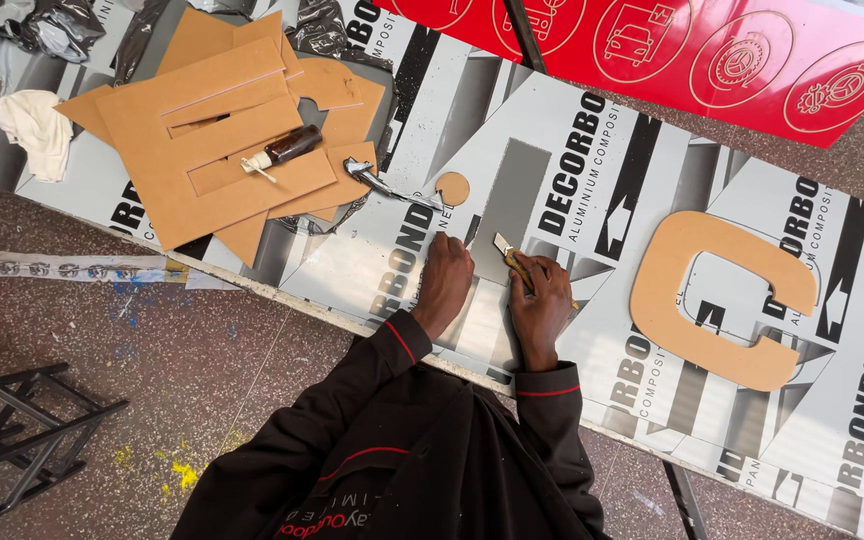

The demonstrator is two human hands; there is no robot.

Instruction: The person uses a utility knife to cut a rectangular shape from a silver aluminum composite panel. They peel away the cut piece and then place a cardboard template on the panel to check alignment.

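My left hand (446, 281) presses flat, fingers together, on a large grey and white printed composite panel (592, 150). Beside it my right hand (542, 303) grips a yellow-handled utility knife (512, 258), its blade tip resting on the panel's film. Both arms wear dark sleeves with a red stripe. A small round brown cut-out (453, 187) lies just beyond my left hand. A large brown board letter with a curved open shape (717, 297) rests on the panel to the right.
A pile of brown board letter offcuts (212, 140) lies at the upper left with a small dark bottle (287, 148) on it. A white rag (35, 130), crumpled film (52, 25), a red engraved sheet (752, 50) and a black metal frame (22, 440) on the floor surround the panel.
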